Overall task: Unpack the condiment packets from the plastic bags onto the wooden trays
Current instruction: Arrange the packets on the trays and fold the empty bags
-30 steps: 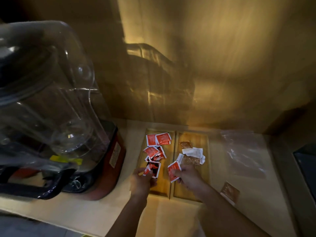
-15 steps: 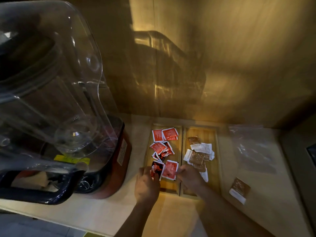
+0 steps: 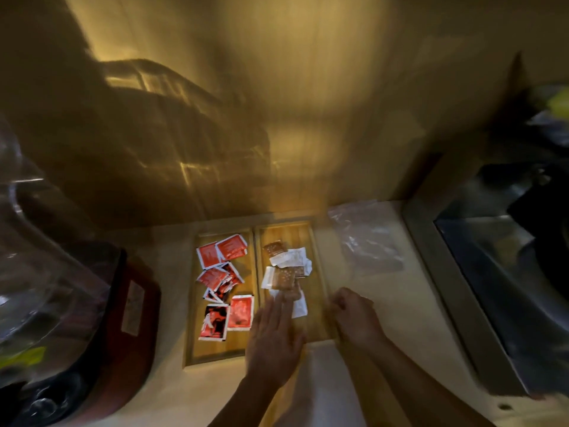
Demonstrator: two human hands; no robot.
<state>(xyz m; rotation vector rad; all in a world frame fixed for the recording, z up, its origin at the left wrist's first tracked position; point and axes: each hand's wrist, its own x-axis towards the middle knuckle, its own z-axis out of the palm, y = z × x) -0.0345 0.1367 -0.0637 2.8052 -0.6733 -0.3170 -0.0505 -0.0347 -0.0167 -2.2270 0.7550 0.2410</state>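
Note:
Two wooden trays lie side by side on the counter. The left tray point(image 3: 215, 349) holds several red packets point(image 3: 221, 272). The right tray point(image 3: 289, 232) holds brown and white packets point(image 3: 286, 269). My left hand point(image 3: 274, 337) lies flat with fingers spread over the trays' front edge, its fingertips touching the nearest brown and white packets. My right hand point(image 3: 354, 315) is curled at the right tray's right rim; motion blur hides whether it holds anything. An empty clear plastic bag point(image 3: 366, 241) lies right of the trays.
A large blender with a clear jar point(image 3: 46, 257) and red base point(image 3: 135, 303) stands close on the left. A metal sink point(image 3: 508, 272) sits at the right. A wooden wall rises directly behind the trays.
Both hands moved right: the left from the red packets to the right tray's front, the right to that tray's right rim. The loose brown packet on the counter is no longer visible.

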